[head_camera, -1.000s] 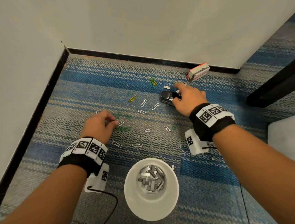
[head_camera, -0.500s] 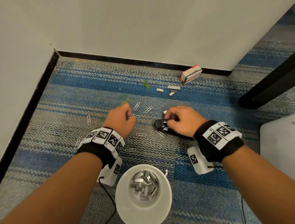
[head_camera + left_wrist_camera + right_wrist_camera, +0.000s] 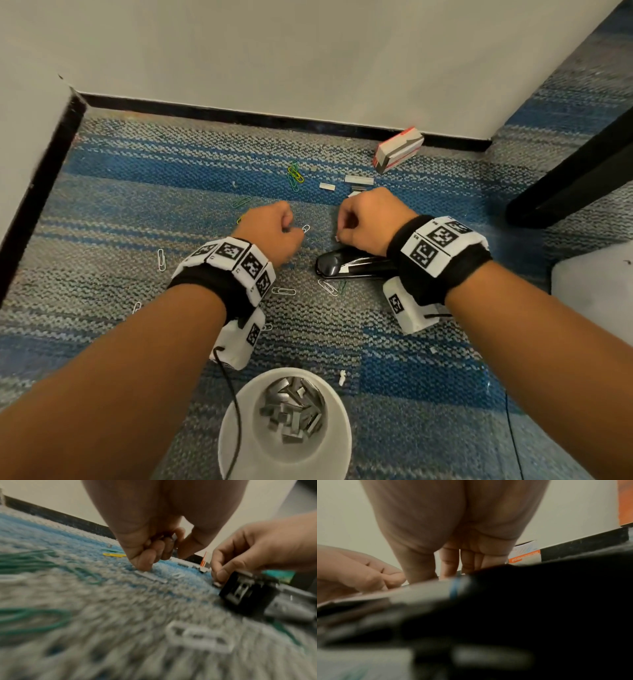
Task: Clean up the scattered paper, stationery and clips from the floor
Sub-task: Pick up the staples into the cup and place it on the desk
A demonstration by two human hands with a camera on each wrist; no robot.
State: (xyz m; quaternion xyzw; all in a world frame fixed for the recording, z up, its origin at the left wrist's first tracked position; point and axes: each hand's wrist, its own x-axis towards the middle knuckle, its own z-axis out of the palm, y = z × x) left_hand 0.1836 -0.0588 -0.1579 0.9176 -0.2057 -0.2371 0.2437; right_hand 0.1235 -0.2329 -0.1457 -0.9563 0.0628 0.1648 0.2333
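Note:
My left hand [image 3: 291, 230] hovers low over the carpet with fingers curled round a few paper clips that glint in the left wrist view [image 3: 174, 539]; one fingertip touches down by a silver clip [image 3: 306, 228]. My right hand [image 3: 342, 236] pinches a small staple piece [image 3: 217, 584] on the carpet, just ahead of the black stapler [image 3: 356, 267], which lies free under its wrist. Coloured clips [image 3: 294, 174] and staple strips [image 3: 359, 180] lie farther off. In the right wrist view the stapler [image 3: 522, 601] hides the right fingertips.
A white cup [image 3: 239, 445] with several staple blocks stands near me between my forearms. A red and white staple box [image 3: 399, 150] leans by the skirting board. More silver clips [image 3: 161, 260] lie scattered on the left. A dark furniture leg [image 3: 565, 185] stands at the right.
The right hand dragged the stapler nearer, let it go, and now pinches a small piece ahead of it. The left hand moved right, from the green clips to a silver one.

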